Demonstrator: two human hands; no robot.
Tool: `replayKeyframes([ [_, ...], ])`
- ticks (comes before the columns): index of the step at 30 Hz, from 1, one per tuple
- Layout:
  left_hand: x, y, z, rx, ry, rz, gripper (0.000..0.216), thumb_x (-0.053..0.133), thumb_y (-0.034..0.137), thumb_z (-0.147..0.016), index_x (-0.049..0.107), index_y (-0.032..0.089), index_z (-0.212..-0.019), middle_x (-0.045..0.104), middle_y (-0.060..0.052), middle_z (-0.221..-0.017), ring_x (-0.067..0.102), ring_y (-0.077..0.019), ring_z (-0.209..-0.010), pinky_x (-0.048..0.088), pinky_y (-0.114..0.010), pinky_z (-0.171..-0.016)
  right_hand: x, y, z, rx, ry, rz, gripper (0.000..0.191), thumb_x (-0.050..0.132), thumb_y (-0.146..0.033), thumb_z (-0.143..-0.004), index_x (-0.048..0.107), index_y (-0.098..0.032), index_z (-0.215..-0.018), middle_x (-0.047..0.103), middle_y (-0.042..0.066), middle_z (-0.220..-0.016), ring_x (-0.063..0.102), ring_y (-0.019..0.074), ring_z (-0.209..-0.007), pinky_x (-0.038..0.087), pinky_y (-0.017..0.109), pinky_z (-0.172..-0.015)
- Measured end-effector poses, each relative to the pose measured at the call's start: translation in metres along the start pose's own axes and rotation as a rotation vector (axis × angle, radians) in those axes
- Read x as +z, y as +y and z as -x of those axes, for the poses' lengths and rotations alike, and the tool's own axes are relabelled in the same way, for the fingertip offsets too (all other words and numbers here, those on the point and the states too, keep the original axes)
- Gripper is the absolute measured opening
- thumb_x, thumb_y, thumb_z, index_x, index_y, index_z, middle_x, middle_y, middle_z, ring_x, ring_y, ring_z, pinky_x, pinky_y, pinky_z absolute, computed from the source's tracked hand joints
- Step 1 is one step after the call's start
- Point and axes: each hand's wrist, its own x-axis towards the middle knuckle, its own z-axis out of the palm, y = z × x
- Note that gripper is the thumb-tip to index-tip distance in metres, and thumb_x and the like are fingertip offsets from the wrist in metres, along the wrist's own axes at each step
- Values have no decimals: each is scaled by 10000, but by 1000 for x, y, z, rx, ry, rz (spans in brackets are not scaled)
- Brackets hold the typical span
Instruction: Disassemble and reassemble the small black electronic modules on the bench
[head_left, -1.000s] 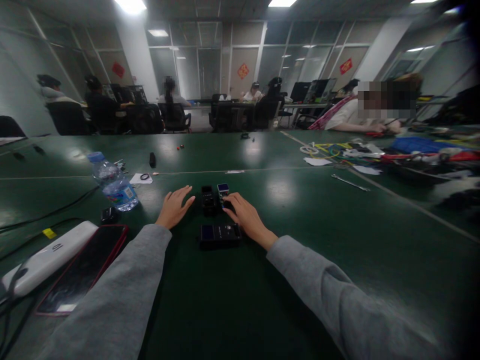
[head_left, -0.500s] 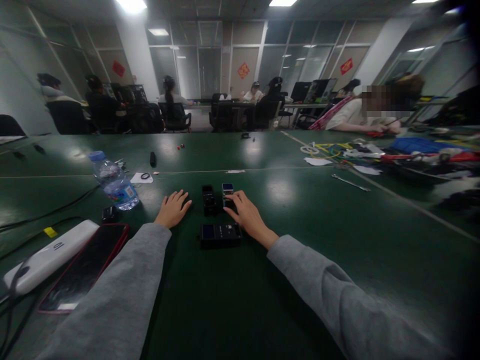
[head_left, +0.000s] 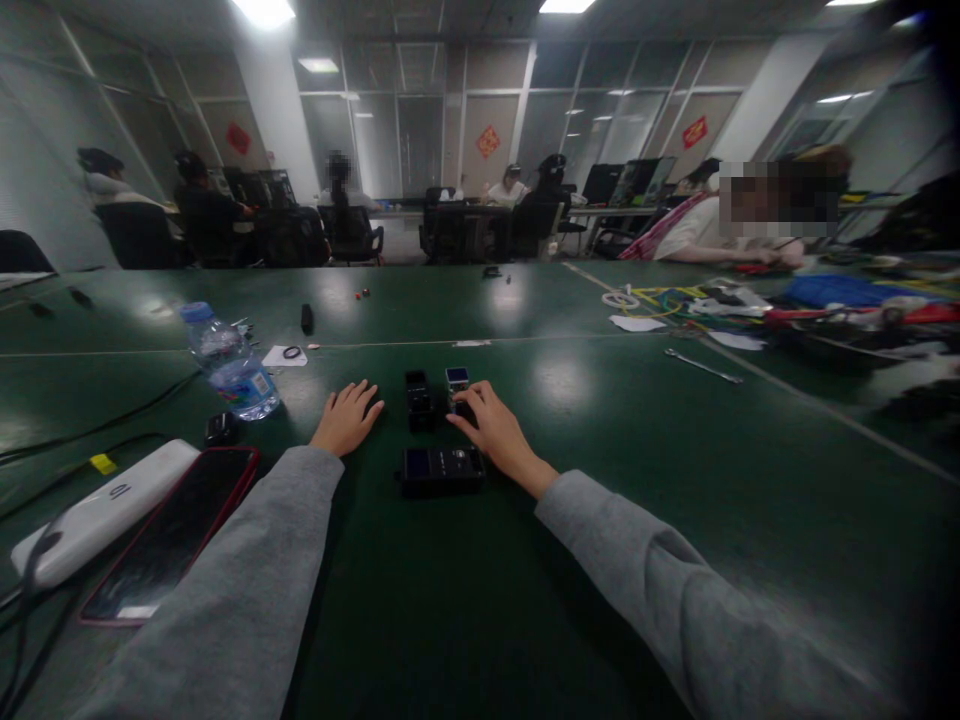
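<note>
My left hand (head_left: 348, 418) lies flat on the green table, fingers spread, holding nothing. My right hand (head_left: 495, 430) has its thumb and fingers closed around a small silver device with a dark screen (head_left: 457, 377); its lower part is partly hidden by the fingers. Just left of it, between the hands, is a narrow black device (head_left: 418, 400) lying lengthwise away from me. Nearer to me a larger black device with a dark screen (head_left: 441, 470) lies crosswise, close below my right wrist.
On the left are a water bottle (head_left: 244, 375), a small black box (head_left: 220, 429), a white power bank (head_left: 105, 510), a red-edged phone (head_left: 172, 535) and black cables. To the right lie a wrench (head_left: 703, 366) and a heap of wires and tools. A person (head_left: 697, 235) leans on the table's far right.
</note>
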Motion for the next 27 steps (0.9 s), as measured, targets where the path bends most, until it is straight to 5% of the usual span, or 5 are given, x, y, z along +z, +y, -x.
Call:
replayKeyframes([
  [19, -1, -1, 0, 5, -22, 2, 568, 271, 530, -979, 417, 223, -1434, 354, -92, -1554, 312, -291, -1432, 246, -542, -1146, 5, 4, 1, 125, 78, 39, 185, 556, -290, -928, 503, -156, -1045, 503, 123, -1089, 575, 227, -882, 551, 360, -703],
  [23, 0, -2, -1, 2, -32, -25, 573, 259, 530, -983, 405, 220, -1441, 340, -82, -1562, 300, -281, -1439, 250, -529, -1151, 8, 9, -2, 251, 96, -18, 368, 578, -331, -921, 462, -139, -1212, 532, 147, -1175, 593, 263, -982, 547, 408, -798],
  [27, -1, -1, -1, -4, -42, -52, 569, 255, 522, -987, 396, 220, -1448, 329, -72, -1568, 289, -274, -1445, 254, -513, -1155, -9, 27, 13, 224, -18, -98, 329, 527, -307, -950, 501, -189, -1256, 596, 91, -1176, 599, 245, -1047, 515, 433, -912],
])
